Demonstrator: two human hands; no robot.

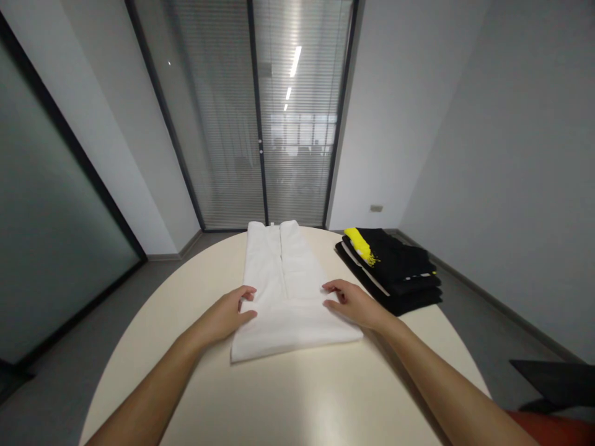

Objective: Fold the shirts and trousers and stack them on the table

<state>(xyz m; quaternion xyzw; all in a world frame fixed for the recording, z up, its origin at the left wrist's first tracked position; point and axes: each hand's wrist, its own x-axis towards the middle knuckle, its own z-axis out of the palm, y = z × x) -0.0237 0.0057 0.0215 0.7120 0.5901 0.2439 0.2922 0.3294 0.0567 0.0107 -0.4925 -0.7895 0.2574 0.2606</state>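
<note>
A white folded garment (297, 319) lies flat on the table, with a seam or gap running down its upper middle and its near edge folded straight across. My left hand (231, 314) rests at its left edge, thumb and fingers apart, fingertips over the cloth. On the opposite edge, my right hand (351, 301) is also spread, its fingertips touching or just above the fabric. Neither hand grips the cloth.
The round cream table (260, 402) carries a stack of folded black clothes (395, 266) at the right, topped by a yellow print. A dark chair part (558, 381) and something red (548, 427) show at lower right. Glass doors with blinds (297, 173) stand beyond.
</note>
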